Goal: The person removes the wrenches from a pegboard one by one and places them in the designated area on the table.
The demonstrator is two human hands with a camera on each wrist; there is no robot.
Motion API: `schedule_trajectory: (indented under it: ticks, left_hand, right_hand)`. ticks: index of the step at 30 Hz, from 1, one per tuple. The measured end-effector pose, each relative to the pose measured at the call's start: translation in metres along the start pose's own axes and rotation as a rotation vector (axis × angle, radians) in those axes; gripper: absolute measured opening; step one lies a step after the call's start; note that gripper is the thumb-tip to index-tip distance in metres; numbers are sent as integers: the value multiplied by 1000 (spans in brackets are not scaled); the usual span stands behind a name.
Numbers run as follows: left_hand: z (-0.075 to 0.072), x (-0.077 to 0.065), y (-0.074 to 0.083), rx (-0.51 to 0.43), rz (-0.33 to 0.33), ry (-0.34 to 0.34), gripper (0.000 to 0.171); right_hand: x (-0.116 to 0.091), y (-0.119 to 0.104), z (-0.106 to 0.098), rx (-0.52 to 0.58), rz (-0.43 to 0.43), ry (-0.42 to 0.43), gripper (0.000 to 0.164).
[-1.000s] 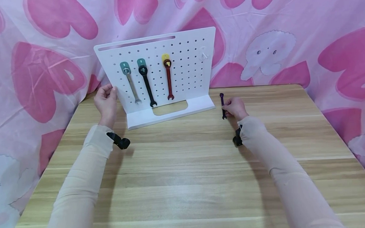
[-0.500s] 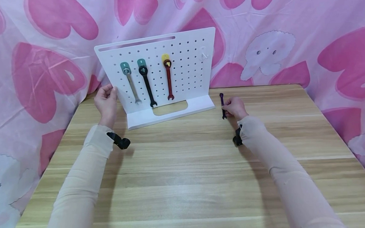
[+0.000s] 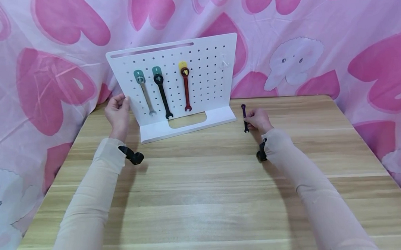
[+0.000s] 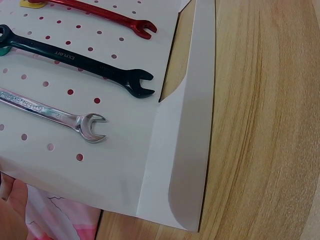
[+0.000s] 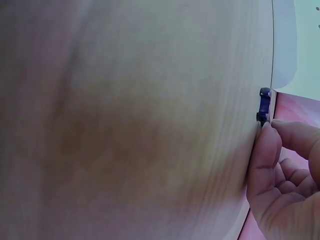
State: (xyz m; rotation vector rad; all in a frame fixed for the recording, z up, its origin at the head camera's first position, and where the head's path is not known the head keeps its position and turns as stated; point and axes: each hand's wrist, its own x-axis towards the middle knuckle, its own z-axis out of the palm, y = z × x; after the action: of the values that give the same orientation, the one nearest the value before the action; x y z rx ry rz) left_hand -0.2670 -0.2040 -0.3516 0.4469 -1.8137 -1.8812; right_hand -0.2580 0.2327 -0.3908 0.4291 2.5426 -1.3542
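Note:
My left hand [image 3: 117, 113] grips the left edge of a white pegboard [image 3: 205, 76], fingertips at the edge. Three combination wrenches hang from hooks on the board: a silver wrench [image 3: 146, 95], a black wrench [image 3: 163, 96] and a red wrench [image 3: 186, 89]. To the right of the board's base, my right hand [image 3: 259, 119] pinches a small purple wrench [image 3: 244, 111] between thumb and finger. Its open end points toward me, low over the table or on it. In the left wrist view, the silver wrench [image 4: 55, 114] shows its open jaw, and only part of the hand appears.
A clear hook [image 3: 224, 63] sits at the pegboard's upper right with nothing on it. The wooden table [image 3: 196, 185] reaches back to a pink curtain [image 3: 293, 24] with hearts and rabbits. Black wrist cameras sit on both sleeves.
The head view has tilted up slightly, so the scene appears a little lower. Both hands keep their hold, and the board and wrenches stay in place.

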Motion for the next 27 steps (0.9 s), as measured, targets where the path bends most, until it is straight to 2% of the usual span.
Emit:
schedule_trajectory:
  ticks: [8,13,21,27]
  left_hand:
    - [0,0,-1,14,9,4,16]
    - [-1,0,-1,19,9,2,17]
    - [-1,0,-1,20,6,5,14]
    - [0,0,-1,21,0,-1,16]
  right_hand:
    - [0,7,-5,107,-31,-48,27]
    - [-3,5,-9,182,-53,-21,31]
    - [-10,-24,4,332,-176,72,34]
    - [-15,-47,22,440,-237,63,30]
